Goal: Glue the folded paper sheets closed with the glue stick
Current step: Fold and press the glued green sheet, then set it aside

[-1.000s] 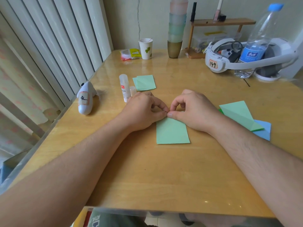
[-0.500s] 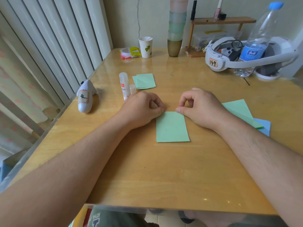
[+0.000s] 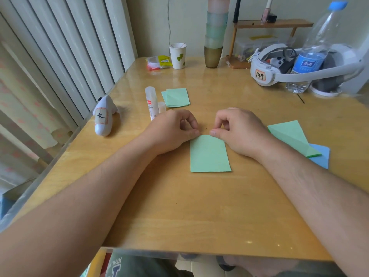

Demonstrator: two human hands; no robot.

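Observation:
A folded green sheet [image 3: 209,154] lies flat on the table in front of me. My left hand [image 3: 171,130] has curled fingers and pinches the sheet's far left corner with thumb and forefinger. My right hand [image 3: 239,130] pinches the far edge near the right corner the same way. The glue stick [image 3: 151,102] stands upright beyond my left hand, uncapped, with its cap [image 3: 161,107] beside it. A small stack of folded green sheets [image 3: 176,97] lies just past the stick. More green sheets [image 3: 289,136] lie at the right on a blue sheet [image 3: 321,156].
A white shark-shaped object [image 3: 103,116] lies near the table's left edge. At the back stand a paper cup [image 3: 177,55], stacked cups [image 3: 214,37], a headset [image 3: 265,70], a water bottle [image 3: 313,50] and a small wooden shelf [image 3: 271,24].
Both hands have slid apart along the sheet's far edge, from its middle out to the two corners. The sheet has stayed where it was.

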